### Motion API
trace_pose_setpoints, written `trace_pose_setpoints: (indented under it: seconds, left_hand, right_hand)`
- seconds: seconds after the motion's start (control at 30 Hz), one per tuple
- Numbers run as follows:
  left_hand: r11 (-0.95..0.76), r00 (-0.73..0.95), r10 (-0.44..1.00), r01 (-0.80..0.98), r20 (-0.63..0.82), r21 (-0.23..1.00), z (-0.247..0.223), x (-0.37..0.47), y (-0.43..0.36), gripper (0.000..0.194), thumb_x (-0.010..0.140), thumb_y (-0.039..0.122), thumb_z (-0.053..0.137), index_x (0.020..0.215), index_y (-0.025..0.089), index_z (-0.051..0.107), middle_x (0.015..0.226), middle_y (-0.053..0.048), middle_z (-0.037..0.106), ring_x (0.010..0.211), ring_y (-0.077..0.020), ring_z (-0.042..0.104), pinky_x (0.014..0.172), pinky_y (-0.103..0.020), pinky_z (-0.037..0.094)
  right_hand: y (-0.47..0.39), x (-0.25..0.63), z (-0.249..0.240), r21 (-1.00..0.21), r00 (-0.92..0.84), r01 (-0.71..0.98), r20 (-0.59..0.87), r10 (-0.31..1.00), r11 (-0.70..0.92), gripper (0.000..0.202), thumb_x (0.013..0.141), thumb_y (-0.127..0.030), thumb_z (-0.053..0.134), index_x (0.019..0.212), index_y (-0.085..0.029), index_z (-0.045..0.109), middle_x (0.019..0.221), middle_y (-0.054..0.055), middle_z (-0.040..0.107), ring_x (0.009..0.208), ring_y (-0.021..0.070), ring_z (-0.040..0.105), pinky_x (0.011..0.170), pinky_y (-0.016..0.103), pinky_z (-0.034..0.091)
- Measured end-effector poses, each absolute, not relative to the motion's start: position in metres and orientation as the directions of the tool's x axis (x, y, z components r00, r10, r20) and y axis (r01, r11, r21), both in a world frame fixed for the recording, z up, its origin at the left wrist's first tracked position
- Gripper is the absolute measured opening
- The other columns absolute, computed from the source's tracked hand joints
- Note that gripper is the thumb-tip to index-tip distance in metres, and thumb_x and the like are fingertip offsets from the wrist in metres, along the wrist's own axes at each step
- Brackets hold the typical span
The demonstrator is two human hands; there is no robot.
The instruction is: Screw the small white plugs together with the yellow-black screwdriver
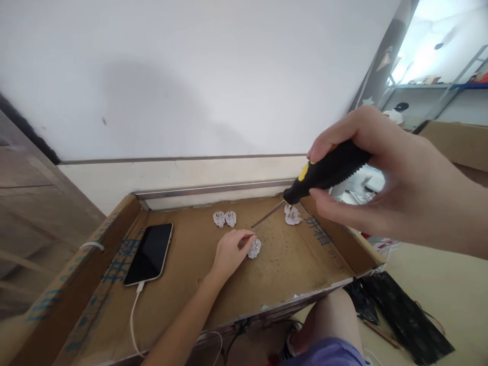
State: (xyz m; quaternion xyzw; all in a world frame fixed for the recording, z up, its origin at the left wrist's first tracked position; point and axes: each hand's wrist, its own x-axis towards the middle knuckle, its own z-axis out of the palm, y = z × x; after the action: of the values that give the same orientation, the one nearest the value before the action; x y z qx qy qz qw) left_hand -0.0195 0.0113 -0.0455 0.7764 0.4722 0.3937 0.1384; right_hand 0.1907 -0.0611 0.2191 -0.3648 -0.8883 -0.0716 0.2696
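Note:
My right hand (396, 178) grips the black and yellow handle of a screwdriver (328, 173). Its metal shaft slants down to the left, and the tip ends right by the fingertips of my left hand (231, 249). There my left thumb and fingers are pinched together above a small white plug-like part with metal pins (254, 248). What sits between those fingertips is too small to make out. Two similar white parts (224, 218) lie side by side further back. More of them (292, 214) lie at the right, below the screwdriver handle.
A cardboard sheet (183, 295) with raised sides covers the work surface, with dark specks on it. On the left lies a phone (149, 254) with a white cable (133, 315). A white wall (171, 81) stands behind. Black flat items (404, 315) lie at the lower right.

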Motion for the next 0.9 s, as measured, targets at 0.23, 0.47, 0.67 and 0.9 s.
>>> trace_pose_setpoints:
  seconds: [0.23, 0.47, 0.67, 0.9]
  left_hand:
    - [-0.455, 0.137, 0.857, 0.655, 0.497, 0.603, -0.042, -0.022, 0.013, 0.014, 0.086, 0.033, 0.056, 0.089, 0.022, 0.065, 0.079, 0.001, 0.069, 0.072, -0.0146, 0.063, 0.07, -0.027, 0.047]
    - [-0.444, 0.091, 0.846, 0.666, 0.526, 0.599, -0.045, -0.023, 0.015, 0.014, 0.083, 0.032, 0.059, 0.091, 0.023, 0.066, 0.076, 0.002, 0.068, 0.07, -0.0144, 0.063, 0.07, -0.026, 0.047]
    - [-0.396, 0.066, 0.862, 0.707, 0.503, 0.586, -0.043, -0.025, 0.016, 0.013, 0.085, 0.03, 0.057, 0.085, 0.022, 0.066, 0.079, 0.001, 0.068, 0.073, -0.0147, 0.063, 0.07, -0.026, 0.047]
    - [-0.242, 0.083, 0.944, 0.832, 0.319, 0.499, -0.042, -0.025, 0.016, 0.013, 0.082, 0.025, 0.06, 0.094, 0.023, 0.064, 0.075, 0.002, 0.069, 0.072, -0.0168, 0.064, 0.066, -0.028, 0.046]
  right_hand:
    - [-0.061, 0.192, 0.211, -0.04, -0.59, 0.688, 0.551, 0.59, 0.725, 0.029, 0.073, -0.013, 0.059, 0.094, -0.024, 0.043, 0.091, 0.001, 0.053, 0.075, 0.0133, 0.053, 0.063, 0.028, 0.047]
    - [-0.057, 0.19, 0.203, -0.002, -0.611, 0.63, 0.616, 0.497, 0.777, 0.021, 0.079, -0.021, 0.057, 0.097, -0.022, 0.047, 0.092, -0.001, 0.052, 0.077, 0.0078, 0.052, 0.065, 0.02, 0.047]
    - [-0.056, 0.187, 0.209, 0.037, -0.619, 0.631, 0.627, 0.474, 0.775, 0.02, 0.079, -0.02, 0.057, 0.097, -0.021, 0.048, 0.093, -0.001, 0.052, 0.078, 0.0072, 0.052, 0.065, 0.02, 0.046]
    - [-0.058, 0.224, 0.126, 0.227, -0.621, 0.675, 0.688, 0.375, 0.702, 0.024, 0.084, -0.022, 0.057, 0.107, -0.02, 0.05, 0.108, 0.008, 0.056, 0.096, 0.0174, 0.056, 0.078, 0.031, 0.05]
